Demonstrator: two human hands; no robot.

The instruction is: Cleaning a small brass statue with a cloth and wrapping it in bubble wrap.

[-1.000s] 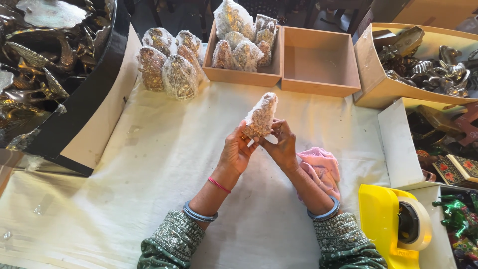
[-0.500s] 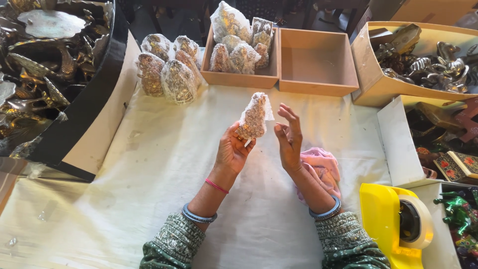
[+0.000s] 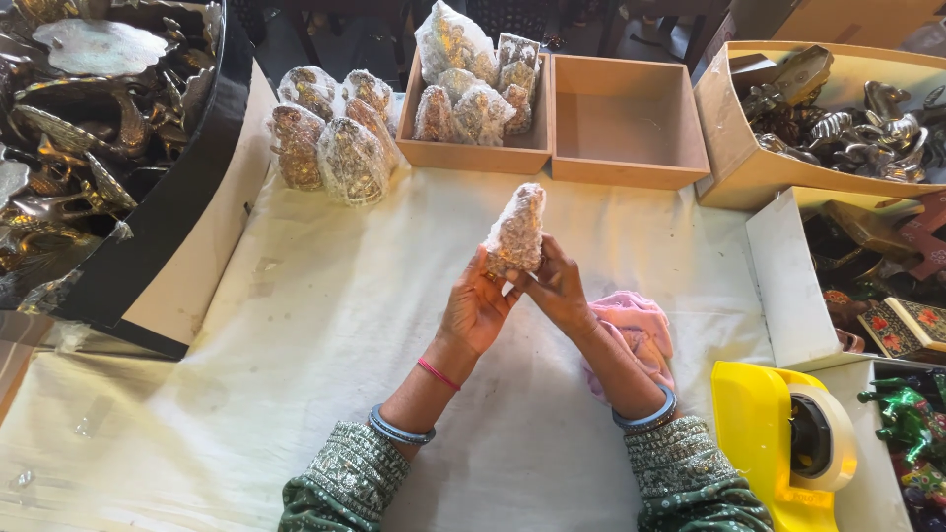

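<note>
Cream cloth-covered worktop (image 3: 296, 335) filling most of the view, lightly stained and creased; large black tray (image 3: 168, 227) at far left corner, heaped with brass figures (image 3: 69, 128); open cardboard carton (image 3: 734, 167) at far right corner, loaded with dark metal ornaments (image 3: 838, 128); white box (image 3: 788, 286) at right edge, below that carton, holding painted items; two shallow wooden boxes along far edge, left wooden box (image 3: 473, 156) packed with wrapped pieces, right wooden box (image 3: 626, 128) with bare floor showing; cluster of wrapped bundles (image 3: 330, 138) lying on cloth between black tray and left wooden box; yellow tape dispenser (image 3: 764, 438) at near right corner, roll of clear tape (image 3: 838, 438) mounted on it; pink cloth (image 3: 636, 330) crumpled on worktop just beside right forearm, partly hidden by it. Wrapped figure (image 3: 516, 232) held upright above centre of worktop, clear of the cloth, cone-like, in bubble wrap with brass colour showing through. Left hand (image 3: 478, 305) half closed, palm up, fingers cupping base of wrapped figure from left; right hand (image 3: 557, 286) partly closed, fingertips pressed against lower right side of same figure; both hands touching it and each other near base. Blue bangles and green patterned sleeves at both wrists; pink thread on left wrist.
</note>
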